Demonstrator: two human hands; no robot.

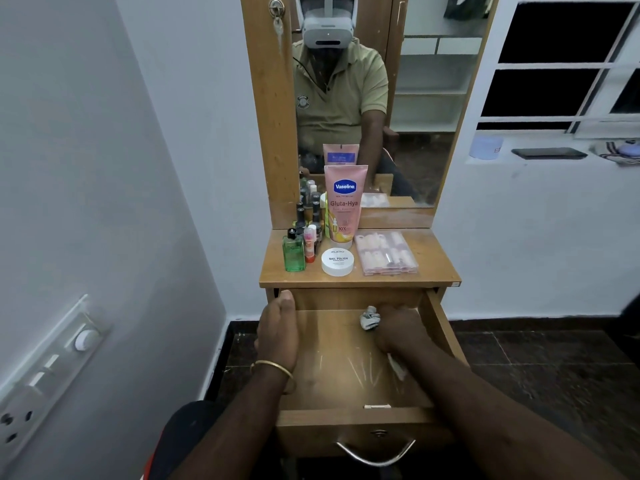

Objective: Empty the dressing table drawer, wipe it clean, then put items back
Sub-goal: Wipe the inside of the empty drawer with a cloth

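In the pulled-out drawer, the right hand grips a crumpled white cloth near the back right corner, while the left hand, fingers curled, holds the drawer's left edge.

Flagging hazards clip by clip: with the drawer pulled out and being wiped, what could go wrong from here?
1. The drawer is pulled far out; the left hand grips its side wall, and leaning on it might tip or strain it.
2. The right hand wipes with a cloth just below the tabletop edge; a knock could shake the small bottles and upright lotion tube.
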